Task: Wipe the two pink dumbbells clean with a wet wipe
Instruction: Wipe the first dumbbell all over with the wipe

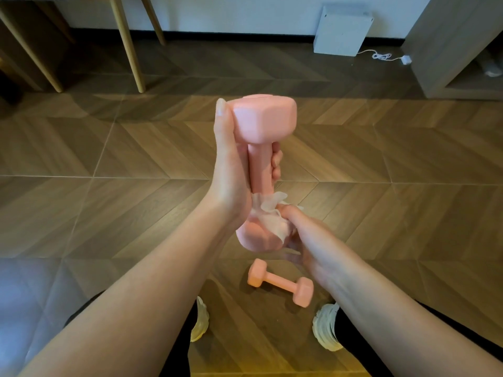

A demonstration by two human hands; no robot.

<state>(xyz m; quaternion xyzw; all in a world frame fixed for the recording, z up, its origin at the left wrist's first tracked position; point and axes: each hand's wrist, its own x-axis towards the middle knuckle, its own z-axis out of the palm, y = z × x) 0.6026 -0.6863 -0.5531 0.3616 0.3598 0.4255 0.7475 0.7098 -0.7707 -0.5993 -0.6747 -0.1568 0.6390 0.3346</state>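
Aloft, dumbbell point(260, 161) in left hand point(231, 170), wipe point(268, 214) (right hand point(307, 240))

Wide stretches of wooden floor point(109, 159) are lying open to the left and right of the arms, giving a hand room to pass on either side. In the middle, the raised pink dumbbell point(261, 126) is standing upright in the air. The left hand point(231, 170) is wrapping its handle and the right hand point(304, 240) is pressing the wet wipe point(268, 213) against its lower head, so together they are blocking the centre. Directly below, the second pink dumbbell point(280, 282) is lying on the floor between the left shoe point(200, 319) and the right shoe point(325, 330), narrowing that gap. Farther back, slanted wooden furniture legs point(130, 44) are crowding the left, a white box point(340, 31) and a cable point(381, 56) are sitting by the wall, and a cabinet point(449, 50) is closing off the right corner.
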